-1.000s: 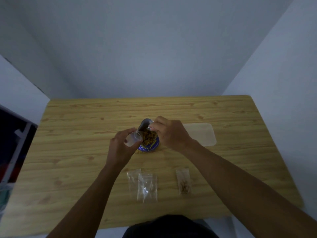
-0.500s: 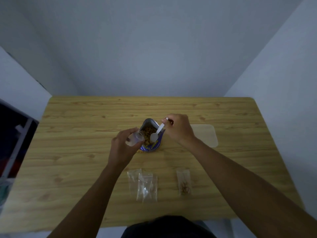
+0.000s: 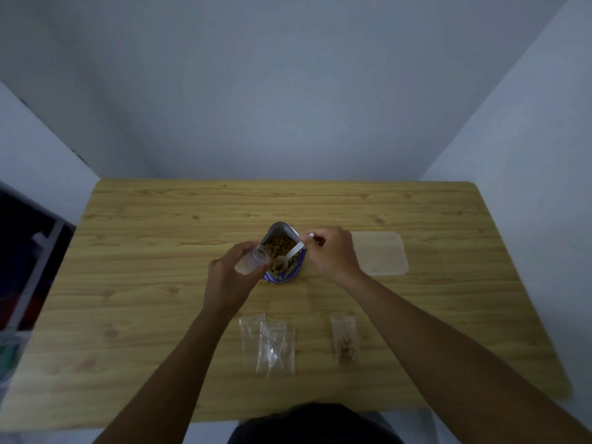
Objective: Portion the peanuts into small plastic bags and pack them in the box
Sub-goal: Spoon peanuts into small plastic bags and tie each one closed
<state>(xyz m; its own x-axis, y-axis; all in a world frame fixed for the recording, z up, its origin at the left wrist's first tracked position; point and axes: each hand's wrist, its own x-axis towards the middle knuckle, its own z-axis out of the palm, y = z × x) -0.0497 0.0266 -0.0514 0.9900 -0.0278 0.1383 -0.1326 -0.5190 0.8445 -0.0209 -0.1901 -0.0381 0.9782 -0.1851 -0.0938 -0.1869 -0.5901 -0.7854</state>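
Observation:
An open blue foil pouch of peanuts (image 3: 282, 273) stands at the middle of the wooden table (image 3: 144, 257). My left hand (image 3: 229, 282) holds a small clear plastic cup (image 3: 253, 260) tilted against the pouch's left rim. My right hand (image 3: 333, 251) pinches the handle of a white plastic spoon (image 3: 290, 254), whose bowl dips into the peanuts. A clear shallow plastic box (image 3: 381, 254) lies just right of my right hand. Near the front edge lie a loose pile of empty small plastic bags (image 3: 272, 342) and one small bag with some peanuts (image 3: 345, 339).
Pale walls close in behind and to the right of the table. Dark shelving with white bars (image 3: 28, 267) stands beyond the table's left edge. My dark clothing (image 3: 315, 423) shows at the bottom.
My right hand has drawn back to the right from over the pouch, so the white spoon now shows, and its bowl has sunk lower into the peanuts. The left hand and cup have barely moved.

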